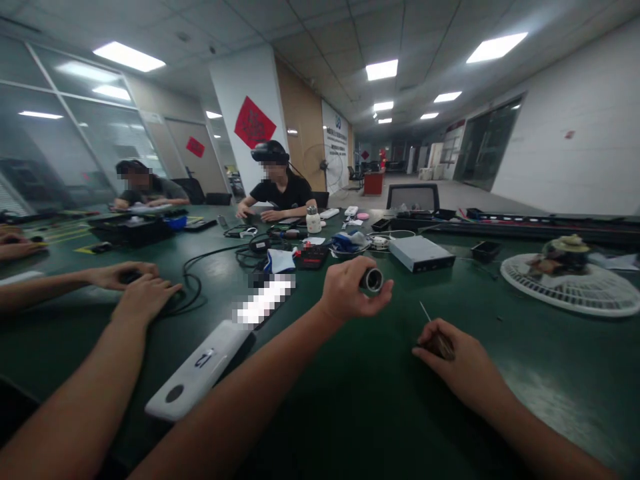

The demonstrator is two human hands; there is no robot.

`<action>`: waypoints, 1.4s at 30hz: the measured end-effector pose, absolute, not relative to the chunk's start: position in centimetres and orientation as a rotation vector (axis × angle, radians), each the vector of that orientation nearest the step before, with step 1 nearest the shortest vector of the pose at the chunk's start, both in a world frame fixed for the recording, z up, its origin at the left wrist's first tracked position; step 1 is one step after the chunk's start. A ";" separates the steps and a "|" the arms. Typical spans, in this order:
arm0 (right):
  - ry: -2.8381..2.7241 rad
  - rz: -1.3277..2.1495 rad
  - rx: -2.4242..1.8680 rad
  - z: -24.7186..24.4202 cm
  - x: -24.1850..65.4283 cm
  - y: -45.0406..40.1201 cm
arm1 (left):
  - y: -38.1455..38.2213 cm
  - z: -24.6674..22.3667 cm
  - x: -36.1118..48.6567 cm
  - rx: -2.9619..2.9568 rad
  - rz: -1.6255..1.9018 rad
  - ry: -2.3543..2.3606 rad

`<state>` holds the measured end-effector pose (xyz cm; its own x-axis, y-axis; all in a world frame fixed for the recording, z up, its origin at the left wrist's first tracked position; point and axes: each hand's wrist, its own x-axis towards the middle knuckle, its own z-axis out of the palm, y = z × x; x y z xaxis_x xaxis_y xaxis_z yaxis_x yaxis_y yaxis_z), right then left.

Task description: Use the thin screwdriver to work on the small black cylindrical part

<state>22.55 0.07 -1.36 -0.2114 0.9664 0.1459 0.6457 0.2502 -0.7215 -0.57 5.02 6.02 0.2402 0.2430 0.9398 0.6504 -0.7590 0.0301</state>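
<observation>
My left hand (350, 290) is closed around a short dark cylinder (371, 281), held above the table. The cylinder's round open end with a metallic rim faces me; my fingers cover the rest. Lower and to the right, my right hand (457, 357) grips a screwdriver (440, 344) by its brownish handle. Its thin shaft points up and left, apart from the cylinder. Beneath my left forearm lies a long white device (203, 367) marked 12.
A co-worker's hands (143, 287) work beside me on the left, near a black cable (200, 257). Past my hands are a grey disc drive (421, 252), a white bottle (313, 220) and a white round fan grille (570, 293). Two people sit across the green table (360, 400).
</observation>
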 end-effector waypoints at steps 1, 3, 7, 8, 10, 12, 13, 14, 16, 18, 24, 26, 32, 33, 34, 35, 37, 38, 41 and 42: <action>-1.966 0.714 -1.466 -1.3 22.5 0.1 | 4.4 6.1 -1.2 -2.123 -1.546 -0.925; -1.984 0.725 -1.462 -1.4 22.6 0.3 | 3.3 6.0 -2.0 -2.107 -1.581 -1.163; -1.919 0.876 -1.396 -2.2 23.2 1.2 | 1.9 4.1 -2.7 -2.217 -1.517 -1.530; -1.873 0.939 -1.370 -2.4 23.4 1.4 | 1.8 3.3 -2.7 -2.262 -1.474 -1.588; -1.755 1.002 -1.358 -2.5 23.5 1.6 | 1.7 1.6 -2.8 -2.374 -1.321 -1.652; -1.626 1.050 -1.364 -2.4 23.3 1.4 | 1.8 0.4 -2.7 -2.546 -1.034 -1.632; -1.560 1.090 -1.354 -2.2 23.1 1.1 | 1.8 0.1 -2.7 -2.616 -0.918 -1.613; -1.486 1.132 -1.332 -2.0 22.7 0.8 | 1.8 -0.1 -2.7 -2.672 -0.825 -1.589; -1.368 1.252 -1.270 -1.6 21.7 0.1 | 1.7 0.0 -2.6 -2.745 -0.714 -1.549; -1.293 1.310 -1.220 -1.5 20.7 -0.3 | 1.4 0.4 -2.4 -2.782 -0.659 -1.529; -1.248 1.116 -1.045 -1.9 19.2 -0.4 | 0.1 0.8 -1.6 -2.861 -0.667 -1.516; -1.378 1.017 -1.029 -1.8 19.2 -0.7 | 0.0 0.7 -1.4 -2.943 -0.640 -1.473; -1.646 0.887 -1.064 -1.2 19.4 -2.2 | 0.1 0.7 -1.3 -3.067 -0.601 -1.398; -1.668 0.876 -1.066 -1.2 19.3 -2.3 | 0.1 0.8 -1.4 -3.082 -0.590 -1.373; -1.686 0.870 -1.067 -1.2 19.3 -2.4 | 0.0 0.8 -1.4 -3.095 -0.578 -1.350; -1.699 0.863 -1.072 -1.2 19.3 -2.4 | -0.1 0.9 -1.4 -3.104 -0.568 -1.330; -1.723 0.835 -1.091 -1.1 19.3 -2.5 | -0.2 1.1 -1.3 -3.117 -0.541 -1.292; -1.735 0.813 -1.106 -1.1 19.3 -2.5 | -0.3 1.2 -1.3 -3.122 -0.520 -1.270; -1.795 0.771 -1.166 -1.2 19.4 -2.4 | -0.4 1.4 -1.3 -3.117 -0.448 -1.196; -1.823 0.772 -1.186 -1.2 19.4 -2.4 | -0.4 1.5 -1.3 -3.114 -0.429 -1.167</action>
